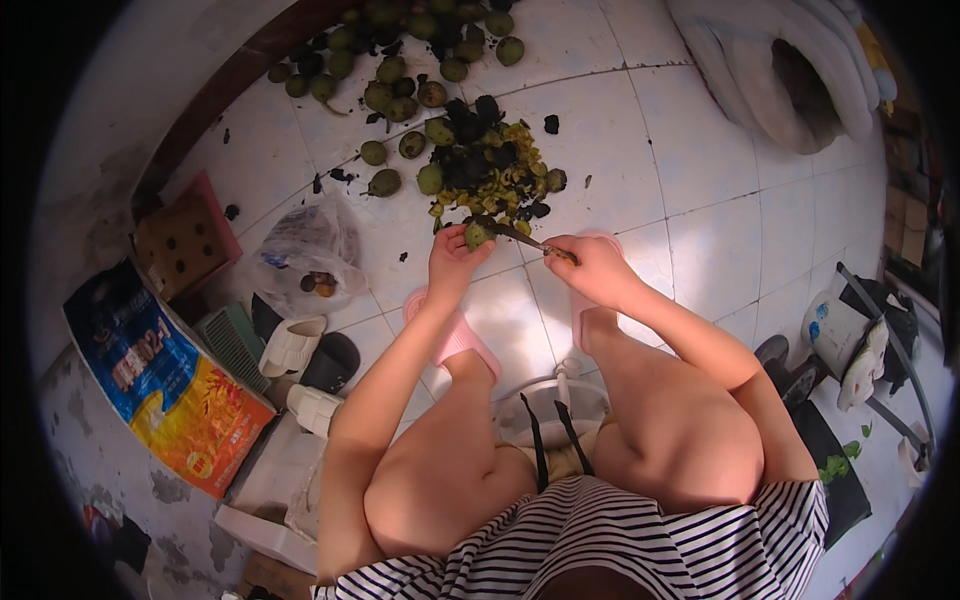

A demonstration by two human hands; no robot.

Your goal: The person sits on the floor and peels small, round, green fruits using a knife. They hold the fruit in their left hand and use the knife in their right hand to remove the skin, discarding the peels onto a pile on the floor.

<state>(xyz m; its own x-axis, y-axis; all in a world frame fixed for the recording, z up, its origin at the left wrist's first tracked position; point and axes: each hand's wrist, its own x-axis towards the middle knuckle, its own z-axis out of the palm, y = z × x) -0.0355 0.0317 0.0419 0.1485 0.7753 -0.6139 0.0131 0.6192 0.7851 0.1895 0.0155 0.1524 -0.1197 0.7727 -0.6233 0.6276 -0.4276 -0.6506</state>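
My left hand (456, 259) holds a green-husked walnut (478, 236) between thumb and fingers, just above the tiled floor. In my right hand (592, 262) is a knife (525, 239), gripped by its handle. Its dark blade points left and meets the upper edge of the walnut; how deep it sits cannot be seen. Right beyond my hands lies a pile of peeled husk pieces (517, 169), yellow-green and black. More whole walnuts (385, 182) with green, dark-spotted husks are scattered past it, up to the far wall.
A clear plastic bag (311, 255) with a few brown nuts stands left of my pink slippers (461, 341). Further left are a cardboard box (184, 244), a printed sack (165, 382) and shoes (292, 346). At right are a white bucket (832, 322) and a pale bulky object (787, 75).
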